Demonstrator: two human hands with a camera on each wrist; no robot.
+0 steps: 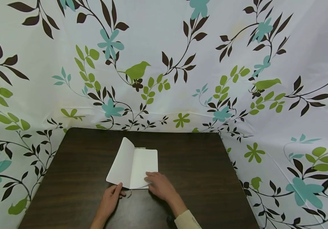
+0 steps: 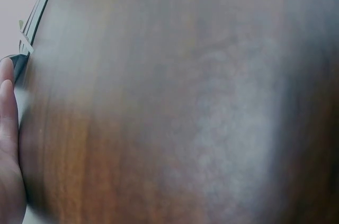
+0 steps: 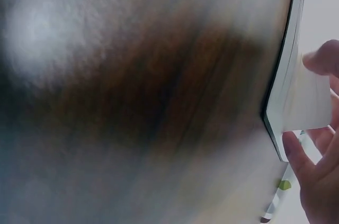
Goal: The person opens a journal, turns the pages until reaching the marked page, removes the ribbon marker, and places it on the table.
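Note:
An open notebook [image 1: 145, 162] with blank white pages lies on the dark table. Its left page [image 1: 122, 162] rises at a slant. At the lower edge of that side, my left hand [image 1: 109, 200] grips the notebook, thumb on top and fingers partly hidden below. My right hand [image 1: 161, 186] is at the lower right corner, pinching a page whose corner curls up. In the right wrist view, the lifted page [image 3: 312, 107] stands between the thumb and fingers of the right hand [image 3: 323, 171]. The left wrist view catches only part of the left hand [image 2: 8, 150] beside the notebook's edge [image 2: 39, 15].
A brown wood-grain table [image 1: 195, 178] extends around the notebook. Behind and beside it hangs a white cloth [image 1: 164, 105] printed with leaves, birds and flowers. A thin ribbon [image 1: 129, 194] sticks out below the notebook's spine.

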